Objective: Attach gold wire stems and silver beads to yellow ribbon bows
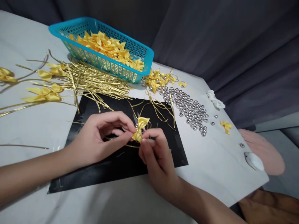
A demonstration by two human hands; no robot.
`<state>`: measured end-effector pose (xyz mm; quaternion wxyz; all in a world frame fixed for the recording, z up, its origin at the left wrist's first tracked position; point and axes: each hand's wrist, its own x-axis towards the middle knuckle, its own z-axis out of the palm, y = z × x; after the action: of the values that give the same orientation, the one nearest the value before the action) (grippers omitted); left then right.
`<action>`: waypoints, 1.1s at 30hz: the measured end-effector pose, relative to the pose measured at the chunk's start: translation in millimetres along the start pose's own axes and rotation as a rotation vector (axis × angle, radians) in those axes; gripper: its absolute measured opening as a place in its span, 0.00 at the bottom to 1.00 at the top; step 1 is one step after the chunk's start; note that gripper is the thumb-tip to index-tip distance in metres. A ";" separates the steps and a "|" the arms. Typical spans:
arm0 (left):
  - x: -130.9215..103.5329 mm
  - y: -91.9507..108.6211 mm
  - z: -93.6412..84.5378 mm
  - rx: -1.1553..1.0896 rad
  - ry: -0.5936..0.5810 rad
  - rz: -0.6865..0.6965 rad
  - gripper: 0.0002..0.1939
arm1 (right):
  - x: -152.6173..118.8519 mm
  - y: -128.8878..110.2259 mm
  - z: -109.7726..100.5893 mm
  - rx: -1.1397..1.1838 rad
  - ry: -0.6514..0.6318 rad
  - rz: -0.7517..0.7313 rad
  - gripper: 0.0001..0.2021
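Over a black mat (pixel 130 165) I hold a small yellow ribbon bow (pixel 141 127) upright between both hands. My left hand (pixel 109 133) pinches the bow's left side with thumb and index finger. At its lower right, my right hand (pixel 156 152) has thumb and index finger pressed together on a thin gold cord (pixel 132 146) or the bow's edge; the fingertips hide which. A small shiny bead appears near the bow's middle. Behind the bow, partly hidden, a pointed metal blade lies on the mat.
A teal basket (pixel 98 59) of yellow bows stands at the back. Before it lie gold cords (pixel 98 81). Silver beads (pixel 187 105) spread at right, near finished-looking yellow bows (pixel 155 79). More bows with cords (pixel 43 94) lie left. A white mouse-like object (pixel 254 161) sits by the right edge.
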<state>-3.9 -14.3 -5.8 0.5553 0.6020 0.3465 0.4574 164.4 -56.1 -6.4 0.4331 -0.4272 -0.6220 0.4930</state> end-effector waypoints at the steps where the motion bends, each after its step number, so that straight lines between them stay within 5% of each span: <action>1: -0.3 0.4 0.2 0.023 0.006 0.015 0.06 | -0.1 0.0 -0.4 -0.011 -0.002 -0.007 0.04; 14: -5.1 -0.6 3.9 0.458 0.157 0.330 0.08 | 1.6 2.7 -0.2 -0.029 -0.003 -0.037 0.05; 33: -7.6 6.8 4.4 0.531 0.117 0.265 0.07 | 4.4 -6.1 6.2 0.074 0.020 0.039 0.04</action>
<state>-3.0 -23.8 -0.2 0.2931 0.7388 0.4039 0.4529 156.6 -54.2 -0.7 0.4451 -0.4278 -0.5903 0.5200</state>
